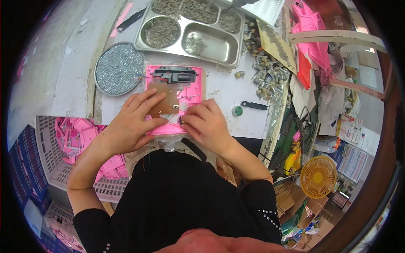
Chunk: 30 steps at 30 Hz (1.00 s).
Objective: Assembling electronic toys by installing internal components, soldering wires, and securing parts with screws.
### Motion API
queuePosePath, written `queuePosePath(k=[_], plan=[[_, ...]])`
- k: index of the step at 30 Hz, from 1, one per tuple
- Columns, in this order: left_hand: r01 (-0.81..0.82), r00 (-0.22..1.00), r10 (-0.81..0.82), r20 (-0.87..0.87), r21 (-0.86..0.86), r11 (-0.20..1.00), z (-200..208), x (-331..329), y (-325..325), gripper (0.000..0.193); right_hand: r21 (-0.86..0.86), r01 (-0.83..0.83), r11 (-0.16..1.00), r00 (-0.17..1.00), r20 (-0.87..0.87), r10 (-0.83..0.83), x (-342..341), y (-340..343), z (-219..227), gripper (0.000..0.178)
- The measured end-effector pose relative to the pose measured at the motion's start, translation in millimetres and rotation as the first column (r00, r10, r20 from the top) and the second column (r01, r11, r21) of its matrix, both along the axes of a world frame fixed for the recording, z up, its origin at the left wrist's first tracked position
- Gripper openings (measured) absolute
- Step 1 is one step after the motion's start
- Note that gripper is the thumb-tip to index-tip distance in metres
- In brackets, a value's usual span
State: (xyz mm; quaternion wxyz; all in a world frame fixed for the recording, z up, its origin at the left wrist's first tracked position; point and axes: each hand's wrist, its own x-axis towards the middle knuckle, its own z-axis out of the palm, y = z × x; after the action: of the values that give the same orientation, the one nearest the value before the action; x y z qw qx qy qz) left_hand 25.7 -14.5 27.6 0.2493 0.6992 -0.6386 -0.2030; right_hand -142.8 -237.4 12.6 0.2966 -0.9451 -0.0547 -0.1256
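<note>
Black fabric of my top (181, 198) fills the lower part of the view, and both my forearms reach up from it to the pink plastic panel (174, 99) lying on the white worktop (225, 90). That panel is my landmark.

My left hand (133, 120) lies flat over the panel's lower left corner, fingers spread and pressing down, with the tips touching a brown circuit board (164, 98) that sits on the panel's middle. It presses rather than clasps; nothing is pinched in it.

My right hand (206, 122) rests on the panel's lower right corner, fingers curled together over a small dark part (181, 120) at the panel's bottom edge. Whether they actually pinch it I cannot tell, as the knuckles hide the tips.

A black plastic module (174, 75) sits across the panel's top edge. Beyond the panel stands a steel tray (190, 28) with 4 compartments of small metal parts. Left of the panel is a round dish of screws (119, 68). Right of the panel lie a small green-capped piece (237, 111) and a black tool (254, 105), well apart from my fingers. Below the panel's left side, off the table, a white crate (55, 164) holds more pink pieces.
</note>
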Motion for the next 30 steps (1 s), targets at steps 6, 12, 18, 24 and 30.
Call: queuePosePath(k=[6,12,18,24,30], plan=[[0.002,1.000,-0.001,-0.007,0.057,0.998,7.7,0.4,-5.7,0.060,0.050,-0.016,0.999,1.000,-0.012,0.017,1.5,-6.7,4.9,0.029],[-0.047,0.990,0.046,-0.136,-0.002,0.999,25.9,30.2,-13.2,0.054,-0.073,0.359,0.931,0.933,0.017,-0.358,-10.7,-138.5,16.5,0.025],[-0.086,0.996,0.084,-0.021,-0.103,0.991,34.8,74.9,-79.6,0.031,-0.301,0.443,0.845,0.891,0.040,-0.453,20.4,-188.2,-8.3,0.019],[-0.117,0.964,0.146,0.224,-0.140,0.983,4.3,96.4,-176.1,0.011,-0.343,0.375,0.861,0.889,-0.132,-0.439,59.8,-185.3,-37.1,0.026],[-0.174,0.883,0.172,0.437,-0.036,0.984,-23.7,96.4,-231.7,0.011,-0.052,0.680,0.731,0.729,-0.050,-0.682,25.4,-190.8,10.3,0.013]])
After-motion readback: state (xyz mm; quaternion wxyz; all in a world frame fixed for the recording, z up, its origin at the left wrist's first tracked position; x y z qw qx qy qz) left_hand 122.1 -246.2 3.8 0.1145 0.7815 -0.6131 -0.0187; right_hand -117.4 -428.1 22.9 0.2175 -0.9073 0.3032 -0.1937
